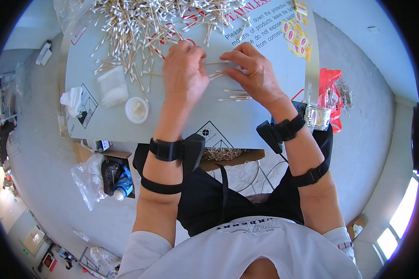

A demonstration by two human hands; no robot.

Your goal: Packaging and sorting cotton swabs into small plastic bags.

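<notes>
A large loose heap of cotton swabs (139, 23) covers the far left and middle of the sheet-covered table (172, 125). My left hand (186, 69) is at the heap's near edge with its fingers curled closed; what they hold, if anything, is hidden. To its right, my right hand (256, 74) has its thumb and index finger at the ends of a few cotton swabs (215, 74), which reach across toward my left hand. Several more swabs (235, 98) lie side by side below my right hand.
Left on the table are a clear bag (112, 86), a round white tub (137, 110) and a crumpled white tissue (71, 101). Yellow stickers (298, 39) lie far right. At the right edge are a pack of swabs (317, 116) and a red bag (329, 83). An open box (121, 154) stands lower left.
</notes>
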